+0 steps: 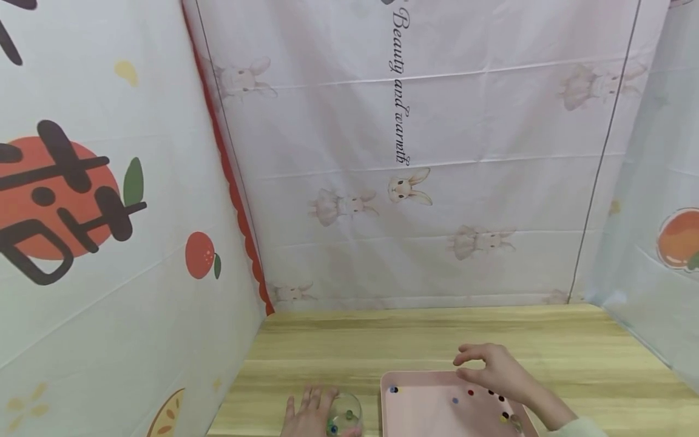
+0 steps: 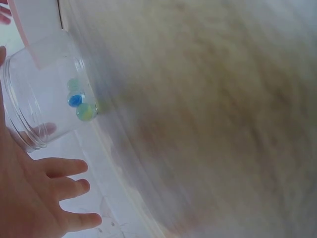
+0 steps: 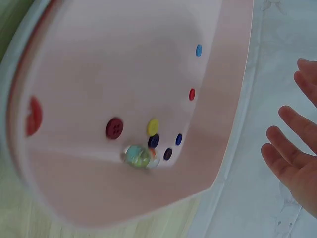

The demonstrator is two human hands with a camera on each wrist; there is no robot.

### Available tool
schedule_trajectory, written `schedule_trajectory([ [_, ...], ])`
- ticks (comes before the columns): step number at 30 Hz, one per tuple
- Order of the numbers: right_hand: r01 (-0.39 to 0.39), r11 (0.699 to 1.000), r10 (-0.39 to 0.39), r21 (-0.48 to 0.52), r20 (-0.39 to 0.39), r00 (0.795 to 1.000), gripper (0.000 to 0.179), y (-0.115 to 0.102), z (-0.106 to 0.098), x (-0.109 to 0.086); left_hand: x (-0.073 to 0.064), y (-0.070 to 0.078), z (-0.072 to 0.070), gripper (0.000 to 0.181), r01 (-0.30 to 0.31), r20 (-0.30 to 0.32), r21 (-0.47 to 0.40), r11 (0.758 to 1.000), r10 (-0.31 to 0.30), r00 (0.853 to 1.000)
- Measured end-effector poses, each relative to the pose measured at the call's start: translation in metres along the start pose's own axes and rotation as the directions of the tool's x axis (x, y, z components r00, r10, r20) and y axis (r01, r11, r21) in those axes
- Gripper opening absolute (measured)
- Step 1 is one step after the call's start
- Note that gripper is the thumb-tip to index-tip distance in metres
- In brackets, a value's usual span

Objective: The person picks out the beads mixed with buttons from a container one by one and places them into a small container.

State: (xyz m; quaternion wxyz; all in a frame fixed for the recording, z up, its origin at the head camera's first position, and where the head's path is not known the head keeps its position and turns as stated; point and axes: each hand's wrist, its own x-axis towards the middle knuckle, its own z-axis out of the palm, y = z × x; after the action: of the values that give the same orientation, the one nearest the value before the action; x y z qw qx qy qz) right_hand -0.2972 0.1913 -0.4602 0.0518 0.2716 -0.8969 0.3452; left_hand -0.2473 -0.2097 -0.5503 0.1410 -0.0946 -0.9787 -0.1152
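My left hand (image 1: pixel 310 413) holds a clear round jar (image 1: pixel 352 402) between thumb and index finger, the jar standing on the table left of the pink tray. The other fingers (image 2: pixel 69 188) stretch out past its side. Several glass marbles (image 2: pixel 86 112), greenish and blue, lie at the jar's bottom. Above the tray's far edge is my right hand (image 1: pixel 499 371), fingers loosely bent and apart, with nothing between them. Below it in the tray, a few clear marbles (image 3: pixel 137 155) cluster in a corner beside a yellow button (image 3: pixel 153 127) and a dark red button (image 3: pixel 114 128).
The pink tray (image 1: pixel 420 380) has raised walls and rests on a wood-grain table (image 1: pixel 382 340). A small red button (image 1: pixel 471 392) and a blue button (image 1: pixel 455 400) lie farther along in it. Printed cloths (image 1: pixel 437 121) hang behind and on both sides.
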Motion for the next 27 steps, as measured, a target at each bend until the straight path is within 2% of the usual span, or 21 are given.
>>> schedule_trajectory([
  [5, 0.022, 1.000, -0.022, -0.003, 0.027, 0.999, 0.015, 0.007, -0.006, -0.008, -0.001, 0.001, 0.001, 0.093, -0.009, -0.012, 0.008, 1.000, 0.009, 1.000],
  [14, -0.068, 0.998, 0.068, -0.003, 0.051, 0.996, 0.018, 0.024, -0.018, -0.025, -0.001, 0.002, -0.001, 0.092, -0.003, -0.013, 0.008, 1.000, 0.003, 1.000],
  [20, -0.083, 0.995, 0.078, 0.054, 0.080, 0.994, 0.023, 0.032, -0.019, -0.030, 0.000, 0.002, -0.002, 0.092, -0.001, -0.007, 0.003, 1.000, 0.001, 1.000],
  [27, -0.093, 0.995, 0.090, 0.035, 0.078, 0.993, 0.026, 0.039, -0.017, -0.036, 0.000, 0.002, -0.003, 0.093, -0.002, 0.003, -0.006, 1.000, 0.002, 1.000],
])
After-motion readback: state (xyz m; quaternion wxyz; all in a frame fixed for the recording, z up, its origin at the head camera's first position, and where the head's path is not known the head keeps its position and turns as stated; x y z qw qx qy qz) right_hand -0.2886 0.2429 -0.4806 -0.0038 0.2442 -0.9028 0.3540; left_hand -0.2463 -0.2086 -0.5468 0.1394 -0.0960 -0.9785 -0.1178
